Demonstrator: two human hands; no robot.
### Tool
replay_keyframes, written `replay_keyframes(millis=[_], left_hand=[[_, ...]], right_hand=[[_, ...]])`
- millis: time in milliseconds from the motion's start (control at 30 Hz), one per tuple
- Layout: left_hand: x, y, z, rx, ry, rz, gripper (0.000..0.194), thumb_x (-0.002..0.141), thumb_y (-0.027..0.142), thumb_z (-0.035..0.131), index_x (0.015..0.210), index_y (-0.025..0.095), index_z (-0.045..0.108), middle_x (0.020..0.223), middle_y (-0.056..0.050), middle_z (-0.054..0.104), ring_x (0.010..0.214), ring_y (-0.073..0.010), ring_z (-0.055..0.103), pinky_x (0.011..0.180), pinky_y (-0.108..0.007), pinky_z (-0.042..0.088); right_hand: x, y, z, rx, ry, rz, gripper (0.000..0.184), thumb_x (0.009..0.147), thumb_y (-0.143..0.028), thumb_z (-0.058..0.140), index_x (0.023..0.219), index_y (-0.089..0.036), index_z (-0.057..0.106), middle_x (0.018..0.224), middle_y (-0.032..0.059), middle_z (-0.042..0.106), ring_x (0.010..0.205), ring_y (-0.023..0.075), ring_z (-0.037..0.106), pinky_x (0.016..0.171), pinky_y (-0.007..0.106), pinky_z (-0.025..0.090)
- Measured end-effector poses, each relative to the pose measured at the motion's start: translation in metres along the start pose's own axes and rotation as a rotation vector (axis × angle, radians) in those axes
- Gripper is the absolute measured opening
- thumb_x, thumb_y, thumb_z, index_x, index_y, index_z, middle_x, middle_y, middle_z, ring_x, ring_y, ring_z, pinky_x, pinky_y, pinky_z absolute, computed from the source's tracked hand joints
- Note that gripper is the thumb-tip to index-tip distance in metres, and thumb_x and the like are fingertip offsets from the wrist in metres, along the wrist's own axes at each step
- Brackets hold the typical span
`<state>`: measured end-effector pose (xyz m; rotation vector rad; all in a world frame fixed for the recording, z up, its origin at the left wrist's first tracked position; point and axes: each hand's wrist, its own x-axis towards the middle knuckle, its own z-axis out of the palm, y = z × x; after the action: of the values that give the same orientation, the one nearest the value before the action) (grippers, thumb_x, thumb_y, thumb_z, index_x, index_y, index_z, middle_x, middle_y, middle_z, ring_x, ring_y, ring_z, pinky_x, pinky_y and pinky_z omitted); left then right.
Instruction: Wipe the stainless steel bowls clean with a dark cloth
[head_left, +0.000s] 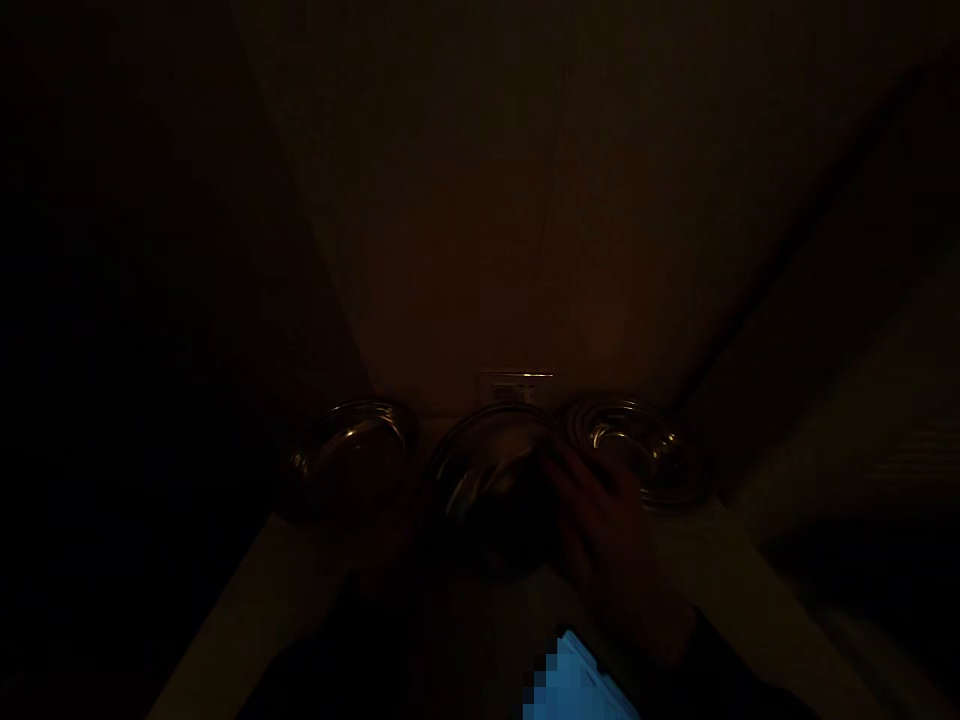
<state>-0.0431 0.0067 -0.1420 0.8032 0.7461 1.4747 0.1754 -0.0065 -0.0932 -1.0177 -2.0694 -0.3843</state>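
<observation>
The middle bowl (pixel 491 490) was tilted between the hands: the right hand (pixel 600 510) had its fingers spread against its side; the left hand (pixel 382 550) was too dark to read. Left and right of it, shiny bowls (pixel 356 450) sat on the tabletop (pixel 247 600).

A round, shiny metal bowl (pixel 487 490) lies just below the middle of the frame, streaked with dim reflections; its lower part is lost in darkness.
</observation>
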Motion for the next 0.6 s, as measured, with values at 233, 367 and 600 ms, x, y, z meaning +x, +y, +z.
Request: replay_keyframes(millis=[233, 367, 600], left_hand=[[-0.006, 0.012, 0.02, -0.089, 0.011, -0.037, 0.033, 0.089, 0.035, 0.052, 0.117, 0.018, 0.055, 0.123, -0.009, 0.055, 0.104, -0.0207, 0.057, 0.088, -0.042, 0.049], [-0.004, 0.017, 0.027, -0.126, 0.039, -0.02, 0.033, 0.088, 0.034, 0.052, 0.118, 0.019, 0.055, 0.123, -0.009, 0.055, 0.104, -0.0209, 0.057, 0.088, -0.043, 0.049], [-0.006, 0.018, 0.034, -0.163, 0.078, 0.013, 0.032, 0.089, 0.034, 0.052, 0.116, 0.018, 0.056, 0.121, -0.009, 0.056, 0.102, -0.0203, 0.058, 0.086, -0.041, 0.05]], right_hand=[[-0.001, -0.002, 0.002, 0.072, 0.007, -0.015, 0.05, 0.085, -0.008, 0.047, 0.134, -0.018, 0.047, 0.129, 0.0104, 0.058, 0.11, 0.0269, 0.047, 0.086, 0.045, 0.044], [-0.009, 0.01, 0.008, 0.087, 0.02, 0.038, 0.052, 0.085, -0.007, 0.045, 0.136, -0.017, 0.045, 0.13, 0.0118, 0.057, 0.109, 0.0265, 0.047, 0.085, 0.045, 0.046], [-0.005, 0.006, 0.011, 0.172, 0.023, 0.022, 0.049, 0.086, -0.006, 0.043, 0.133, -0.016, 0.047, 0.131, 0.0122, 0.055, 0.114, 0.0256, 0.046, 0.089, 0.045, 0.046]])
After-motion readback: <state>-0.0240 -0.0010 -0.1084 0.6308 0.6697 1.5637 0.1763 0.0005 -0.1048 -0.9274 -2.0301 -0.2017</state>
